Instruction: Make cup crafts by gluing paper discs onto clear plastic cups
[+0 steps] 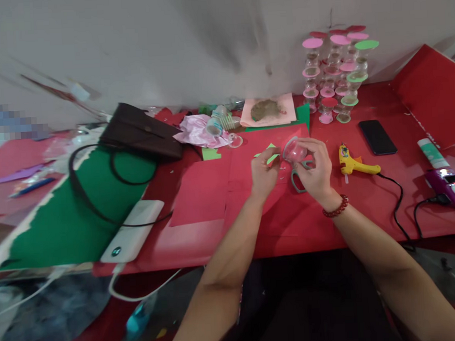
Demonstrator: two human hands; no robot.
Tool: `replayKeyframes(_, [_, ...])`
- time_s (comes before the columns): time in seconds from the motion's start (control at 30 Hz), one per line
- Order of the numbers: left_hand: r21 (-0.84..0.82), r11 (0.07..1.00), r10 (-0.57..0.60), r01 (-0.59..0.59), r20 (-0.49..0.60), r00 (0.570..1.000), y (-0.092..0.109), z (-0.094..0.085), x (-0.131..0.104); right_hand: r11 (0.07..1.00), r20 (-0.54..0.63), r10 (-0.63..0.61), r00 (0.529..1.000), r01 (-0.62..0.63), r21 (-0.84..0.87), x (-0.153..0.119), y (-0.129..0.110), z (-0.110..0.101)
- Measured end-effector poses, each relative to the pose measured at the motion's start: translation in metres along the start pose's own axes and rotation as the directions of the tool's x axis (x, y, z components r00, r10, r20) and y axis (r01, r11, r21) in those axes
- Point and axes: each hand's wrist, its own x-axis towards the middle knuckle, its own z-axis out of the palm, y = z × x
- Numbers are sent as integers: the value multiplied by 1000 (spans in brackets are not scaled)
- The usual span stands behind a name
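Note:
My right hand [316, 168], with a red bead bracelet at the wrist, is closed round a small clear cup [295, 150] that looks pinkish over the red paper. Just left of it, my left hand [265, 174] pinches a piece of light green paper [273, 154] between thumb and fingers. The cup's wide rim is tilted toward my left hand, a small gap away. Beneath my right hand lie scissors with grey-green handles [297, 183], their blades hidden. Red paper [203, 189] is spread under both hands.
A yellow glue gun [359, 166] and black phone [377, 137] lie right. Stacked cups with coloured discs [327, 91] stand behind. A dark bag [139, 132], white power bank [133, 232] and green board [80, 208] are left. Pink cloth [198, 131] and papers lie at the back.

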Motion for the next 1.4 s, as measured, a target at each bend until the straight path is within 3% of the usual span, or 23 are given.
replayKeyframes(0.17, [-263, 964, 53, -49, 7, 999, 18, -4, -2, 962, 2, -180, 984, 177, -207, -1, 3, -1])
replayKeyframes(0.27, [-245, 969, 28, -31, -14, 1000, 33, -3, -3, 959, 16, -200, 980, 199, -200, -4, 7, 1])
replayKeyframes(0.37, [-145, 989, -33, 26, -46, 998, 41, 0, -5, 979, 44, -113, 993, 119, -168, -7, 10, 2])
replayKeyframes(0.53, [-135, 990, -55, 44, -78, 995, 52, 1, -6, 989, 57, 144, 988, -145, 12, -9, 6, 0])
replayKeyframes(0.77, [-136, 989, -56, 53, -18, 998, 56, 0, -7, 960, 0, 271, 963, -270, 77, -12, 4, 3])
replayKeyframes(0.87, [-145, 989, 34, -33, 1, 999, 52, -4, -4, 888, 5, 414, 910, -405, 219, -12, 10, 7])
replayKeyframes(0.97, [-60, 978, 203, -197, 121, 972, 46, -7, 1, 729, 81, 575, 814, -554, 403, -11, 18, 11])
replayKeyframes(1.03, [19, 967, 246, -253, 177, 953, 41, -7, 4, 671, 138, 604, 785, -595, 443, -9, 21, 11])
replayKeyframes(1.23, [36, 986, 159, -162, 68, 985, 28, -3, 10, 618, 353, 568, 743, -669, 413, -8, 21, 9])
replayKeyframes(1.4, [-3, 1000, 28, -28, 50, 998, 28, -4, 10, 504, 431, 599, 675, -736, 453, -6, 23, 8])
